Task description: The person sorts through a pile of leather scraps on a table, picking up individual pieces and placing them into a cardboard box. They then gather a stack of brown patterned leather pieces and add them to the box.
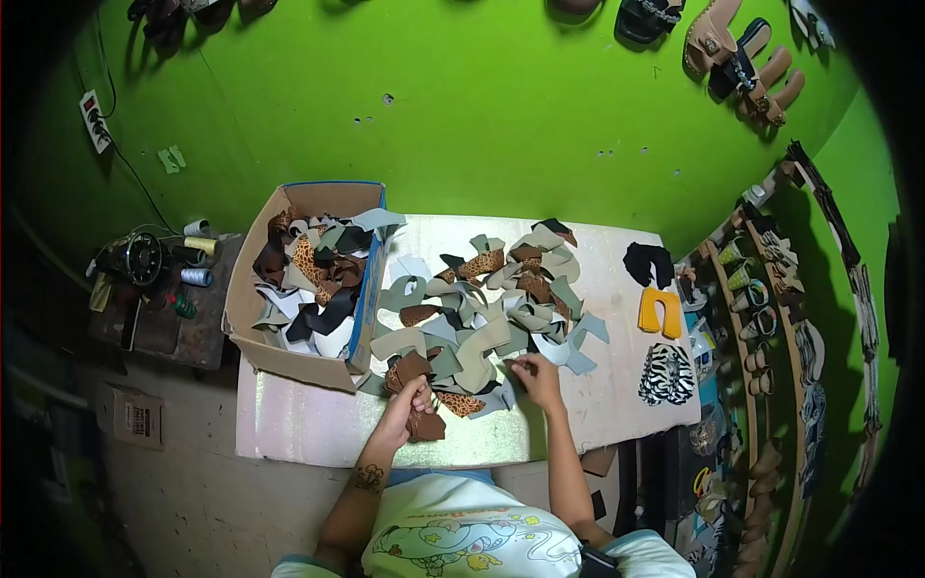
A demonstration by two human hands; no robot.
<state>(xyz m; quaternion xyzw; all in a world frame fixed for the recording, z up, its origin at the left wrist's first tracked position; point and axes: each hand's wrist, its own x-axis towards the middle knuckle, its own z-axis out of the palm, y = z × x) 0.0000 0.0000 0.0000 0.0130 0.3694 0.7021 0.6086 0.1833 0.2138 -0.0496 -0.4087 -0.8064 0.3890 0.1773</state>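
Observation:
Brown cut pieces are gripped in my left hand, low on the pile near the table's front edge. My right hand is at the pile's lower right side, its fingers pinched together; whatever lies between them is too small to name. Between and beyond my hands spreads a loose pile of grey, green, brown and leopard-print pieces. A leopard-print piece lies between my two hands.
A cardboard box full of mixed scraps stands on the table at left. Black, yellow and zebra-print stacks lie at right. A sewing machine is far left, a shoe rack far right.

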